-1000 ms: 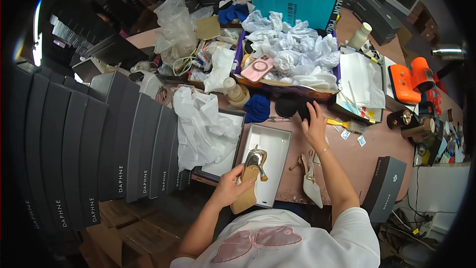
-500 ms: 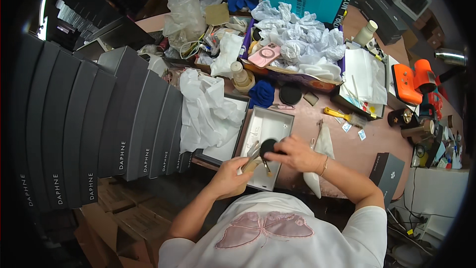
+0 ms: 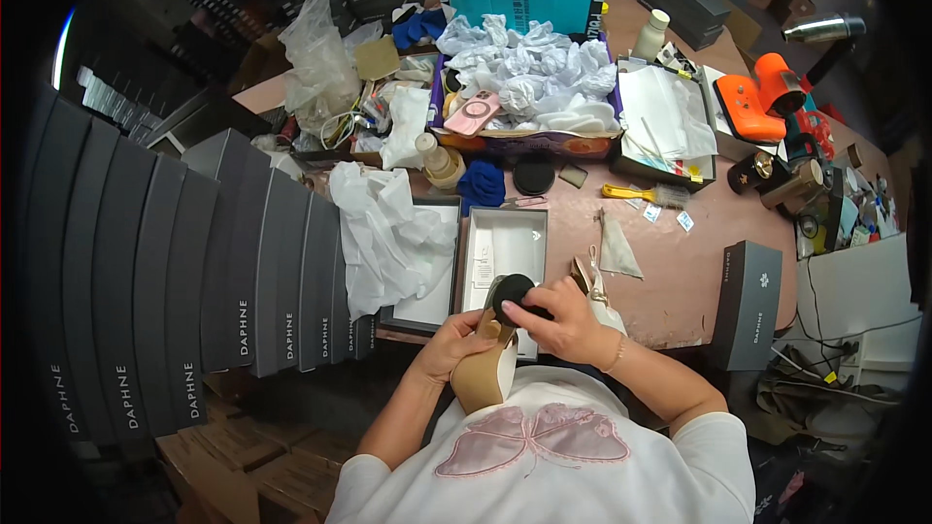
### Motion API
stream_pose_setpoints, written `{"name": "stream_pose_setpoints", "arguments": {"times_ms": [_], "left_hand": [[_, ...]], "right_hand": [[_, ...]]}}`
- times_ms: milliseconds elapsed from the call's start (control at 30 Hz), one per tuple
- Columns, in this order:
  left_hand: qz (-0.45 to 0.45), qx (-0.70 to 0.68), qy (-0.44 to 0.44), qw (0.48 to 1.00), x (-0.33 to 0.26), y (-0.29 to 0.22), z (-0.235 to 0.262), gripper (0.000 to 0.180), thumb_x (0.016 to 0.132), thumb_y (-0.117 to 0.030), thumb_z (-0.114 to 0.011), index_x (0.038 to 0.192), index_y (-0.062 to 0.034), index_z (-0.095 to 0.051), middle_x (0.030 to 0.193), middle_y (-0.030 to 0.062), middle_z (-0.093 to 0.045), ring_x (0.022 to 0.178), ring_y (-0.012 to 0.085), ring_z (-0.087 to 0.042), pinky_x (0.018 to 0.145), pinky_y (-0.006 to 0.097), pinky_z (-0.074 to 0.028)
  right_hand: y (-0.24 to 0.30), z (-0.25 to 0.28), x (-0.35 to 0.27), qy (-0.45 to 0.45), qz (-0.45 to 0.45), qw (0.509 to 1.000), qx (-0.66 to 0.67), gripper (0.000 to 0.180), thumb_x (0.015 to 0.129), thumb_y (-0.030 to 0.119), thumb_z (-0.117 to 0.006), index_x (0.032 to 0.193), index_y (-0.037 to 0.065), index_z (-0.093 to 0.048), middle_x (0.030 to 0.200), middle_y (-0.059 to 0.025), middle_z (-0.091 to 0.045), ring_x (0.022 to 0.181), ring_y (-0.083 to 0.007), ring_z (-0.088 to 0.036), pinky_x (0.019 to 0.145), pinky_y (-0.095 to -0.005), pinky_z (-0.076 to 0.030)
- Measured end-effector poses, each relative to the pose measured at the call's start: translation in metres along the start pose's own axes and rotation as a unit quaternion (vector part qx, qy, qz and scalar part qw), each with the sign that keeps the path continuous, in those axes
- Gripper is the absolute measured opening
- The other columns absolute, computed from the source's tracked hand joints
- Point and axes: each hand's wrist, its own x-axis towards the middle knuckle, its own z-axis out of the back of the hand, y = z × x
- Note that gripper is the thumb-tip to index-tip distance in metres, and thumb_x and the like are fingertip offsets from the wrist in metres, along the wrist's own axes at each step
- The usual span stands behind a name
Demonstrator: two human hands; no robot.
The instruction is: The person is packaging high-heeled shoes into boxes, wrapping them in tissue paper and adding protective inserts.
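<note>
My left hand (image 3: 449,343) grips a tan high-heeled shoe (image 3: 483,375) held close to my chest, sole toward me. My right hand (image 3: 561,315) presses a round black pad (image 3: 514,289) against the shoe's upper part. Just beyond my hands lies an open grey shoe box (image 3: 506,250) with a paper slip inside. A second tan shoe (image 3: 589,278) lies on the brown table (image 3: 680,272) right of the box, partly hidden by my right hand.
A row of dark grey shoe boxes (image 3: 175,272) stands on the left. White tissue paper (image 3: 383,233) spills beside the open box. A carton of crumpled paper (image 3: 529,97) with a pink phone, another black round pad (image 3: 533,175), a yellow brush (image 3: 641,194), an upright grey box (image 3: 746,303) and an orange tool (image 3: 762,97) crowd the table.
My right hand reached to the far black pad a second ago, then came back with a black pad to the shoe. The shoe now sits closer to my chest.
</note>
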Motion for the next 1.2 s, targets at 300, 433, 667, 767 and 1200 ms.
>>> {"name": "stream_pose_setpoints", "arguments": {"times_ms": [300, 433, 667, 767, 1200], "left_hand": [[-0.001, -0.049, 0.013, 0.999, 0.002, -0.004, 0.014, 0.035, 0.084, -0.002, -0.062, 0.118, 0.003, -0.057, 0.104, 0.0096, -0.065, 0.09, 0.0155, -0.065, 0.08, 0.028, -0.053], [-0.015, 0.133, -0.048, 0.99, -0.009, -0.01, -0.01, 0.033, 0.087, -0.007, -0.062, 0.119, 0.0027, -0.057, 0.1, 0.006, -0.064, 0.09, 0.0102, -0.06, 0.081, 0.024, -0.049], [-0.106, 0.237, -0.131, 0.957, -0.021, 0.008, -0.031, 0.035, 0.099, -0.021, -0.05, 0.125, 0.0013, -0.053, 0.102, 0.0036, -0.061, 0.089, 0.0065, -0.054, 0.079, 0.022, -0.045], [-0.129, 0.084, -0.272, 0.95, -0.027, 0.013, -0.032, 0.032, 0.099, -0.018, -0.05, 0.125, -0.0001, -0.054, 0.103, 0.0025, -0.061, 0.085, 0.0044, -0.056, 0.075, 0.02, -0.046], [-0.127, 0.443, -0.107, 0.881, -0.045, 0.006, -0.056, 0.054, 0.075, -0.007, -0.073, 0.125, 0.0, -0.053, 0.125, 0.0107, -0.05, 0.11, 0.0161, -0.053, 0.087, 0.027, -0.049]], "right_hand": [[-0.006, -0.005, -0.009, -0.006, -0.055, 0.997, -0.052, 0.053, 0.068, 0.005, -0.066, 0.121, 0.01, -0.062, 0.101, -0.0094, -0.057, 0.088, -0.0256, -0.056, 0.075, -0.0365, -0.043], [-0.05, -0.006, -0.032, -0.046, -0.315, 0.928, 0.191, 0.048, 0.08, 0.014, -0.067, 0.127, 0.007, -0.056, 0.109, -0.0133, -0.054, 0.095, -0.0249, -0.056, 0.087, -0.0343, -0.044], [-0.019, -0.01, -0.019, -0.04, -0.499, 0.639, 0.584, 0.066, 0.083, 0.022, -0.073, 0.136, 0.0, -0.04, 0.115, -0.0068, -0.058, 0.093, -0.0121, -0.06, 0.076, -0.0255, -0.052], [-0.01, -0.013, -0.027, -0.053, -0.465, 0.577, 0.67, 0.066, 0.082, 0.019, -0.074, 0.136, 0.003, -0.041, 0.114, -0.0056, -0.059, 0.095, -0.0128, -0.06, 0.078, -0.026, -0.052], [-0.019, 0.001, -0.038, -0.039, -0.379, 0.889, 0.253, 0.051, 0.085, 0.014, -0.067, 0.131, 0.005, -0.05, 0.11, -0.0112, -0.056, 0.093, -0.0194, -0.06, 0.087, -0.029, -0.046]]}}
